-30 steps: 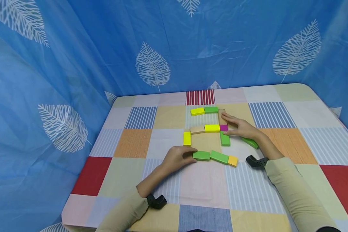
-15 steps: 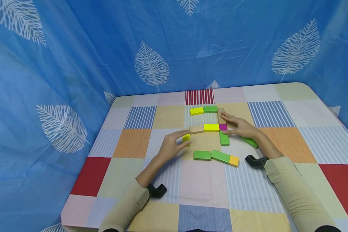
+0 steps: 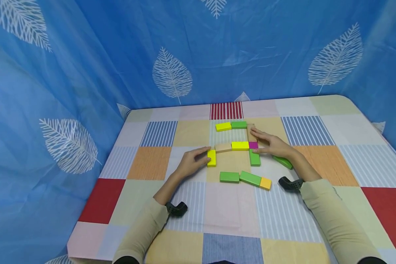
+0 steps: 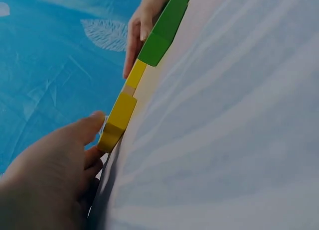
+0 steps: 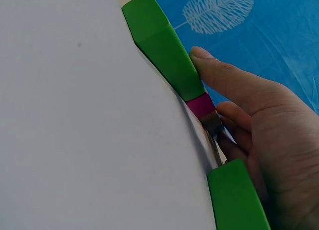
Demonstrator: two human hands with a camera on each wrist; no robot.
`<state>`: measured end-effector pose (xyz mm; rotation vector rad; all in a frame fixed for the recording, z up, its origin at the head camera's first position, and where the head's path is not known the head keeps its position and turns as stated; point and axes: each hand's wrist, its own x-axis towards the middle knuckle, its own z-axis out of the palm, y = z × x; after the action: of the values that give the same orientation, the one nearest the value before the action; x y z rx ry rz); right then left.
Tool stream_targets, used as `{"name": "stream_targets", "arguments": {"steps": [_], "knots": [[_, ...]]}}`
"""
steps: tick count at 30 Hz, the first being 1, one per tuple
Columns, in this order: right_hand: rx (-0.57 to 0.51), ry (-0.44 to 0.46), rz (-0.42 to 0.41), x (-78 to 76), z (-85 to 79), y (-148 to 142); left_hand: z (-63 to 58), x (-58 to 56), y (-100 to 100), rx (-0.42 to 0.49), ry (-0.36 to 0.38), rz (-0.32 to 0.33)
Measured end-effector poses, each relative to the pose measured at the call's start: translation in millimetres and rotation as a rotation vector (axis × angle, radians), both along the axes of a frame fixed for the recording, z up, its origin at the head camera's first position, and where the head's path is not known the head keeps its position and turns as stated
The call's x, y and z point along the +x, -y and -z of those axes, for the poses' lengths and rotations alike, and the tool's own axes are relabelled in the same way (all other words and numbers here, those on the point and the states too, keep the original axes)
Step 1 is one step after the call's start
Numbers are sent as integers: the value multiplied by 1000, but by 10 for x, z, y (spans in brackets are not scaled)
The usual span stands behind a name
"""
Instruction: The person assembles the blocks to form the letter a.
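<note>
My left hand (image 3: 189, 164) is at the left side of an upright-lying yellow block (image 3: 211, 158), its thumb and fingertips at the block's edge. In the left wrist view that yellow block (image 4: 117, 121) lies flat, not gripped. The right hand (image 3: 275, 146) rests along a wooden block (image 3: 252, 132), a purple block (image 3: 253, 145) and a green block (image 3: 255, 157); its thumb touches the green block (image 5: 167, 56) in the right wrist view. A yellow block (image 3: 240, 146) and a wooden block (image 3: 223, 147) continue the line leftward from the purple one.
Farther back lie a yellow block (image 3: 223, 127) and a green block (image 3: 239, 125). Nearer are two green blocks (image 3: 229, 177) and an orange-yellow block (image 3: 265, 183). Another green block (image 3: 282, 162) lies under the right wrist. A patchwork cloth (image 3: 232, 209) covers the table.
My left hand has left the near green block, moved up to the left yellow block, reached over it, then drawn back to its left side. The right hand has stayed in place.
</note>
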<state>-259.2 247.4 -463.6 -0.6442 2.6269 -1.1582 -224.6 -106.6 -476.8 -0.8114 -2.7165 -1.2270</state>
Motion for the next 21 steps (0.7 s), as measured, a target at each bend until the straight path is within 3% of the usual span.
{"name": "stream_targets", "arguments": {"steps": [7, 13, 16, 21], "knots": [[-49, -5, 31, -36, 10, -9, 23, -12, 6, -39, 2, 22], [-138, -48, 73, 12, -205, 45, 15, -4, 15, -39, 10, 10], [-176, -63, 117, 143, -355, 181, 13, -2, 13, -36, 15, 7], [-158, -156, 52, 549, -404, 570, 19, -2, 5, -40, 20, 9]]}}
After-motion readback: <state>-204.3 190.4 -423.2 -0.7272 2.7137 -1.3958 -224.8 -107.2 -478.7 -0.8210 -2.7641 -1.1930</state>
